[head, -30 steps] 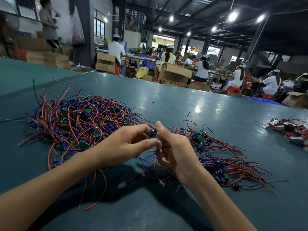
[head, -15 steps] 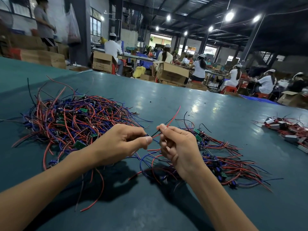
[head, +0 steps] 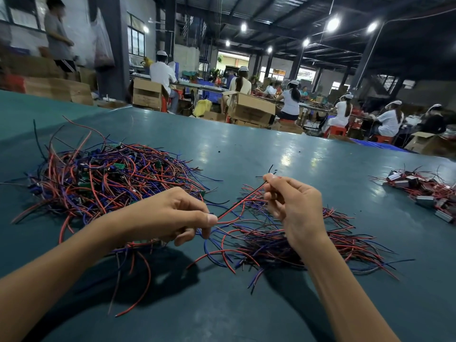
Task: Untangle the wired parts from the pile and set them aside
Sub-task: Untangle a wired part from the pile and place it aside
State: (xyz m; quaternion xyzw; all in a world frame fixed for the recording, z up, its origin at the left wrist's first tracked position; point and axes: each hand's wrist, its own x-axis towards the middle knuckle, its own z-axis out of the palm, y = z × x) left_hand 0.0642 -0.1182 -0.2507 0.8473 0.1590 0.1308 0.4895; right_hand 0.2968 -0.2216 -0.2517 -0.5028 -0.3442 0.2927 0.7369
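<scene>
At frame centre the left hand (head: 170, 215) and right hand (head: 293, 206) each pinch a thin red-and-black wire (head: 240, 201) stretched between them. The contents of the open brown cardboard box (head: 254, 111), upper centre, are unseen.

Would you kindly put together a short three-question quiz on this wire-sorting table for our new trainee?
1. True or false: the left hand lies flat and empty on the table.
2. Which is bigger? A: the tangled pile beyond the left hand. B: the near pile beneath the right hand.
3. Fill in: the wires here are red, black and ____.
Key: 1 false; 2 A; 3 blue.
</scene>
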